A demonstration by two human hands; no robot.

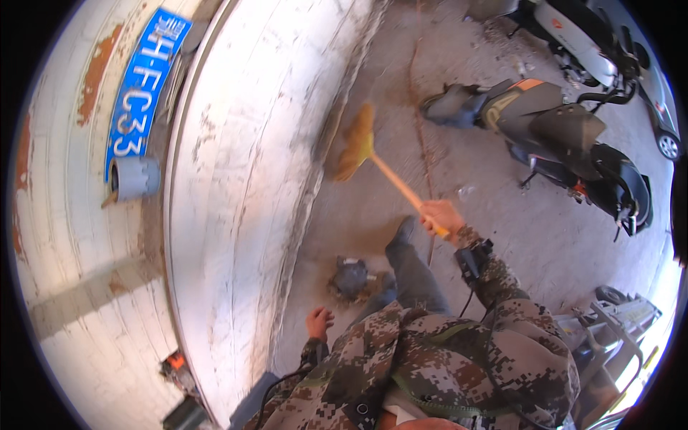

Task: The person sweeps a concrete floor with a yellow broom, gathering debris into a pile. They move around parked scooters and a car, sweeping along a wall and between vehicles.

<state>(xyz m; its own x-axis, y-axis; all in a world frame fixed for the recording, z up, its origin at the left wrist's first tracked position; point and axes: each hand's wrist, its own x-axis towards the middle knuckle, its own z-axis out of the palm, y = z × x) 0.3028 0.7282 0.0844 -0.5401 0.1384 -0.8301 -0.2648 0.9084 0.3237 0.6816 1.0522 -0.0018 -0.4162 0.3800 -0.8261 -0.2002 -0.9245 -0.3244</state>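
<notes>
The wooden handle of a broom (396,184) is gripped near its top end by my right hand (442,217). Its yellow bristle head reaches over the concrete floor, close to the foot of the white wall, and looks slightly blurred. Low at my other side, my left hand (320,322) hangs near my hip with fingers loosely curled and nothing seen in it. A dark rounded object (351,278), whose kind I cannot tell, lies on the floor between the wall and my feet, with debris around it.
A white-painted wall (236,177) runs along the left, its ledge holding a grey cylindrical container (135,178) and a blue licence plate (142,91). Scooters (564,123) stand at the right. A thin reddish line (418,107) crosses the floor. A metal-framed cart (607,333) stands lower right.
</notes>
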